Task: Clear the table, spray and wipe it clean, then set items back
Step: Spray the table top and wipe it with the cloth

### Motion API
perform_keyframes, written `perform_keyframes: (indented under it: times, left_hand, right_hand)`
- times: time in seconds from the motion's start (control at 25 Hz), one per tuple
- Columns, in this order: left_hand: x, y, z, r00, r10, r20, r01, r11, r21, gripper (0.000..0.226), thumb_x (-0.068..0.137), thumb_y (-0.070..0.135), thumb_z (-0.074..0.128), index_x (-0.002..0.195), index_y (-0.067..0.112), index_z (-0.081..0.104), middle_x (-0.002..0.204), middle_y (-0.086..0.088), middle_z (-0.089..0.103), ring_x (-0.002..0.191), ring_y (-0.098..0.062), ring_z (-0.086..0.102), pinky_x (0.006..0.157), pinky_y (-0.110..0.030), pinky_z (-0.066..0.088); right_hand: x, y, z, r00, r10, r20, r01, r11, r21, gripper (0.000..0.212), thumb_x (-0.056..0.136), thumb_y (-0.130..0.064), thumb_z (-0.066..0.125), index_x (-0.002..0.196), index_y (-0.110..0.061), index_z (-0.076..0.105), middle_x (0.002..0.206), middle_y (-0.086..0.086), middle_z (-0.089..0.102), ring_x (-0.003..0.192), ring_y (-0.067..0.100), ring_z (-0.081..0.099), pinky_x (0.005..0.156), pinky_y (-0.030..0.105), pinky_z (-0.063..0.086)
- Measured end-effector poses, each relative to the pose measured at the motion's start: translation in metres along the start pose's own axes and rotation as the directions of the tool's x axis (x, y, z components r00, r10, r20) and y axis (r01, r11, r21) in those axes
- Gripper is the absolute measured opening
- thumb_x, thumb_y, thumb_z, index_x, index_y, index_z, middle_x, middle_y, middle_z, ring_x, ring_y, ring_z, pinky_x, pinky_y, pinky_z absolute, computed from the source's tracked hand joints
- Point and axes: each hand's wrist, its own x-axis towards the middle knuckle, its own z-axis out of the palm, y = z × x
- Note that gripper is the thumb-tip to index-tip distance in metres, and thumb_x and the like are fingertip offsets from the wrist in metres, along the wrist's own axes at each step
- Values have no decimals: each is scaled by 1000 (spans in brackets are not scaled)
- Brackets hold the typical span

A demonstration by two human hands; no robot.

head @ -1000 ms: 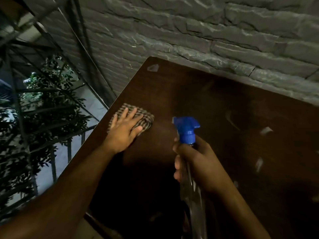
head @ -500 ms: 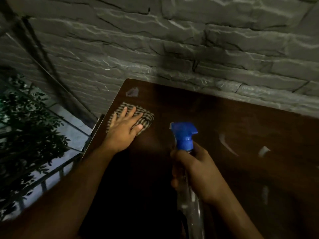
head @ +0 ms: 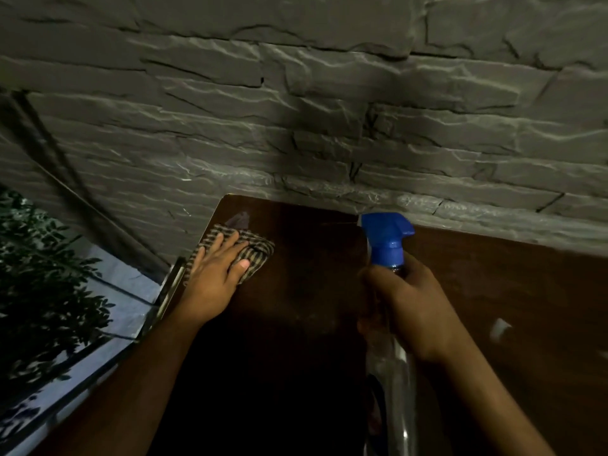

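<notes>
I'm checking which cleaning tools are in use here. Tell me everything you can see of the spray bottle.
The spray bottle has a bright blue plastic trigger head with its nozzle pointing left, and a clear, see-through body that runs down out of the picture's bottom edge. It is held roughly upright above the dark brown table, not resting on it. The right hand grips its neck just under the blue head. How much liquid is inside cannot be told in the dim light.

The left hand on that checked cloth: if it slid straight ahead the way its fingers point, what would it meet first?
Probably the pale smudge just past the cloth, near the table's far corner. The left hand lies flat, fingers aimed up and slightly right; beyond the smudge comes the stone wall, though depth is hard to judge.
</notes>
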Motion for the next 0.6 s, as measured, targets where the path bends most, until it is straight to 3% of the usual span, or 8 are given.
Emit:
perform_keyframes:
  times: [0.16, 0.36, 0.44, 0.52, 0.6]
  left_hand:
    - [27, 3, 6, 999, -47, -26, 47, 999, 4, 54, 96, 49, 34, 144, 24, 42, 157, 5, 26, 148, -13, 10, 119, -43, 2]
    - [61, 48, 22, 987, -150, -66, 153, 987, 47, 48, 101, 41, 36, 146, 25, 37, 160, 2, 19, 149, -18, 7, 119, -46, 0]
    - [42, 84, 40, 999, 40, 3, -40, 996, 86, 53, 98, 48, 28, 145, 25, 38, 158, 5, 21, 148, -16, 9, 120, -42, 3]
    - [-8, 102, 57, 958, 284, 48, -288, 952, 105, 58, 94, 51, 26, 141, 23, 46, 154, 7, 30, 146, -14, 21, 119, -35, 7]
    - [-8, 95, 52, 977, 211, 43, -214, 974, 72, 54, 96, 47, 33, 142, 20, 45, 154, 10, 27, 146, -11, 19, 118, -29, 2]
  right_hand:
    - [-5, 8, -16, 996, 53, -74, -56, 997, -48, 17, 83, -21, 60, 98, -13, 57, 74, 13, 61, 63, 28, 57, 66, 46, 54]
    - [-19, 20, -7, 987, 158, -15, -159, 986, -51, 15, 83, -23, 64, 97, -22, 58, 78, 14, 65, 67, 26, 60, 75, 55, 56]
    - [-20, 23, -1, 990, 138, -8, -138, 990, -9, 15, 78, -30, 67, 90, -23, 62, 72, 8, 65, 64, 24, 60, 71, 53, 56]
    - [-21, 24, -1, 989, 148, 11, -148, 988, 46, 8, 81, -24, 67, 88, -24, 64, 69, 6, 66, 59, 22, 62, 62, 44, 56]
    - [-27, 23, -10, 981, 192, 19, -193, 978, 76, 16, 82, -14, 66, 95, -25, 63, 72, 9, 67, 58, 20, 62, 57, 36, 56]
